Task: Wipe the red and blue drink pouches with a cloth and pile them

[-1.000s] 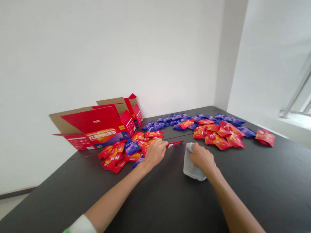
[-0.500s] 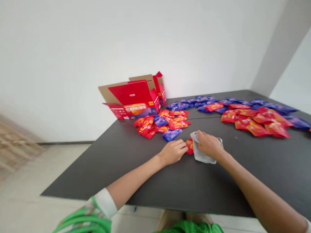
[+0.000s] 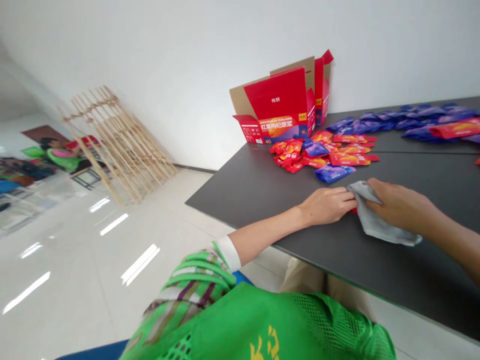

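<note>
My left hand (image 3: 330, 206) is closed on the edge of a red pouch (image 3: 354, 210), of which only a sliver shows. A grey cloth (image 3: 380, 225) lies over most of that pouch, bunched in the closed fingers of my right hand (image 3: 399, 206). Both hands are near the front edge of the dark table. Just beyond them lies a purple pouch (image 3: 335, 173), beside a loose pile of red pouches (image 3: 318, 155) with a few purple ones among them.
An open red carton (image 3: 279, 112) stands behind the pile, with another red carton (image 3: 321, 87) behind it. Rows of purple pouches (image 3: 412, 120) line the table's back. A bamboo rack (image 3: 116, 140) leans on the wall at left. Farther off sits a person in a green vest (image 3: 67, 161).
The view has swung left, bringing the rack, floor and seated person into sight. The cloth now covers more of the red pouch, and both hands keep their hold.
</note>
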Action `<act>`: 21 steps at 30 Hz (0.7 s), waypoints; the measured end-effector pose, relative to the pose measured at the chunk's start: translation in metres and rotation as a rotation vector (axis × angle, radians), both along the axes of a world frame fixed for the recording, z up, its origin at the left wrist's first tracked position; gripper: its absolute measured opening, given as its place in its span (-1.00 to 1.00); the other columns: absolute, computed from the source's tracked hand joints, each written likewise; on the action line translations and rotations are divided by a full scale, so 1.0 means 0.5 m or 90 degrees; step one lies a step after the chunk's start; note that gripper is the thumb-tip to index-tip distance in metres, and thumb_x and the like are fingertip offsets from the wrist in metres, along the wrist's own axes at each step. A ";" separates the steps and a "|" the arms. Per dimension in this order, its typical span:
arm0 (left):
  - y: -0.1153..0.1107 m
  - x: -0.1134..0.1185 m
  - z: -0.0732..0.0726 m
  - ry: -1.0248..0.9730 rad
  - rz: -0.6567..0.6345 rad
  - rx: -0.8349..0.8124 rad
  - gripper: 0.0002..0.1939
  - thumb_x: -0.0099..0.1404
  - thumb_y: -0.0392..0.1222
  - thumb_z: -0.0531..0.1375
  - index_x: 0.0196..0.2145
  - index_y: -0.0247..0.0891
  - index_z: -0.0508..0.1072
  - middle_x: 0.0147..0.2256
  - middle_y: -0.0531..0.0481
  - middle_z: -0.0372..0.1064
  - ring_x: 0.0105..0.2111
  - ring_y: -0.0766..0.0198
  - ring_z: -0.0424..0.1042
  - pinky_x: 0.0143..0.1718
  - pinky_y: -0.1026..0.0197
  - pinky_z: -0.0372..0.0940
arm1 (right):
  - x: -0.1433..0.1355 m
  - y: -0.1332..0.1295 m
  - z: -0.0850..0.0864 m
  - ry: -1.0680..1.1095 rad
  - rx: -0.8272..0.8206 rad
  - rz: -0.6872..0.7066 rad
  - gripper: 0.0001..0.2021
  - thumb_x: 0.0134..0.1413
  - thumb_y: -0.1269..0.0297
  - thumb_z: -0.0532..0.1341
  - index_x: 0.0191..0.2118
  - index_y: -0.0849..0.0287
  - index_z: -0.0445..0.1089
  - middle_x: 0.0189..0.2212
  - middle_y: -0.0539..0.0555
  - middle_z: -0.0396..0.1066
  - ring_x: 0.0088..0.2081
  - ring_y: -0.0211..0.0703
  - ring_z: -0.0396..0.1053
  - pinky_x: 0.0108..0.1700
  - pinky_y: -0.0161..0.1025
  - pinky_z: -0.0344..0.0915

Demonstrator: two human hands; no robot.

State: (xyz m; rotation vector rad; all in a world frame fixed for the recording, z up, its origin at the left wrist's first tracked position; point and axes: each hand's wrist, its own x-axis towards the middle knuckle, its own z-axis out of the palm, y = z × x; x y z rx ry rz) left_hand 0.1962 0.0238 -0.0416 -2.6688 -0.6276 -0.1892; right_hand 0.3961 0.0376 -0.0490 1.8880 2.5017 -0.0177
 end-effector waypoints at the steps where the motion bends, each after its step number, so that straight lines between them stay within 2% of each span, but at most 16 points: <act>1: -0.006 -0.001 -0.001 -0.004 0.010 0.001 -0.69 0.34 -0.34 -0.15 -0.19 -0.28 0.37 -0.17 -0.09 0.31 -0.16 0.25 0.26 -0.18 0.23 0.17 | -0.002 -0.002 -0.001 -0.012 0.010 -0.025 -0.85 0.10 0.20 0.02 -0.25 0.15 0.13 -0.22 0.24 0.36 -0.26 0.04 0.36 -0.36 -0.20 0.06; 3: -0.015 -0.002 -0.003 -0.020 0.024 0.006 -0.71 0.34 -0.34 -0.14 -0.21 -0.29 0.37 -0.18 -0.09 0.32 -0.17 0.24 0.26 -0.20 0.23 0.17 | -0.005 -0.006 -0.001 -0.013 0.020 -0.031 -0.84 0.10 0.21 0.02 -0.24 0.16 0.13 -0.19 0.25 0.35 -0.25 0.04 0.36 -0.35 -0.20 0.07; 7: -0.018 0.002 -0.006 -0.041 0.009 0.009 -0.75 0.32 -0.34 -0.10 -0.25 -0.30 0.37 -0.24 -0.09 0.33 -0.19 0.24 0.26 -0.18 0.23 0.16 | -0.007 -0.011 0.008 0.027 -0.003 0.060 -0.84 0.10 0.23 0.01 -0.21 0.15 0.12 -0.23 0.19 0.37 -0.22 0.01 0.36 -0.33 -0.23 0.09; 11: -0.017 0.005 -0.004 -0.040 0.006 0.011 -0.76 0.32 -0.33 -0.09 -0.25 -0.29 0.36 -0.24 -0.09 0.32 -0.21 0.24 0.26 -0.22 0.22 0.17 | 0.004 -0.005 0.018 -0.018 0.004 -0.081 -0.82 0.11 0.25 -0.04 -0.21 0.22 0.15 -0.19 0.30 0.35 -0.22 0.09 0.36 -0.35 -0.20 0.08; 12: -0.017 0.005 -0.004 -0.042 0.011 0.012 -0.76 0.32 -0.33 -0.09 -0.26 -0.29 0.36 -0.24 -0.09 0.32 -0.22 0.24 0.26 -0.24 0.22 0.17 | 0.005 -0.006 0.019 -0.021 0.008 -0.090 -0.80 0.11 0.25 -0.04 -0.20 0.24 0.15 -0.17 0.32 0.34 -0.22 0.09 0.36 -0.34 -0.19 0.08; 13: -0.017 0.005 -0.004 -0.045 0.015 0.013 -0.76 0.32 -0.32 -0.09 -0.27 -0.29 0.36 -0.25 -0.09 0.32 -0.22 0.24 0.26 -0.25 0.23 0.17 | 0.004 -0.008 0.020 -0.014 0.010 -0.072 -0.79 0.11 0.25 -0.04 -0.19 0.24 0.15 -0.17 0.31 0.34 -0.21 0.07 0.36 -0.33 -0.20 0.09; 16: -0.016 0.006 -0.006 -0.055 0.022 0.011 -0.78 0.32 -0.32 -0.08 -0.29 -0.29 0.36 -0.29 -0.08 0.31 -0.22 0.25 0.26 -0.27 0.24 0.17 | -0.007 -0.015 0.018 0.035 0.012 0.058 -0.78 0.09 0.24 0.00 -0.16 0.22 0.16 -0.19 0.23 0.35 -0.19 -0.02 0.35 -0.29 -0.24 0.11; 17: -0.016 0.006 -0.006 -0.059 0.023 0.011 -0.78 0.32 -0.31 -0.08 -0.30 -0.28 0.36 -0.29 -0.08 0.31 -0.22 0.25 0.26 -0.27 0.24 0.17 | -0.010 -0.015 0.018 0.043 0.015 0.071 -0.78 0.09 0.24 0.00 -0.16 0.21 0.17 -0.20 0.20 0.36 -0.19 -0.03 0.35 -0.28 -0.25 0.12; 18: -0.016 0.006 -0.006 -0.062 0.024 0.012 -0.78 0.32 -0.31 -0.08 -0.30 -0.28 0.36 -0.29 -0.07 0.31 -0.22 0.25 0.26 -0.28 0.25 0.16 | -0.011 -0.014 0.017 0.041 0.020 0.058 -0.77 0.09 0.23 0.00 -0.15 0.22 0.17 -0.21 0.20 0.36 -0.20 -0.03 0.35 -0.28 -0.25 0.13; 21: -0.018 0.008 -0.005 -0.068 0.029 0.016 -0.78 0.32 -0.31 -0.08 -0.30 -0.28 0.35 -0.26 -0.07 0.31 -0.22 0.26 0.26 -0.28 0.24 0.16 | 0.000 -0.006 0.017 0.008 0.044 -0.073 -0.74 0.09 0.23 0.00 -0.15 0.27 0.18 -0.21 0.27 0.36 -0.22 0.02 0.36 -0.28 -0.22 0.15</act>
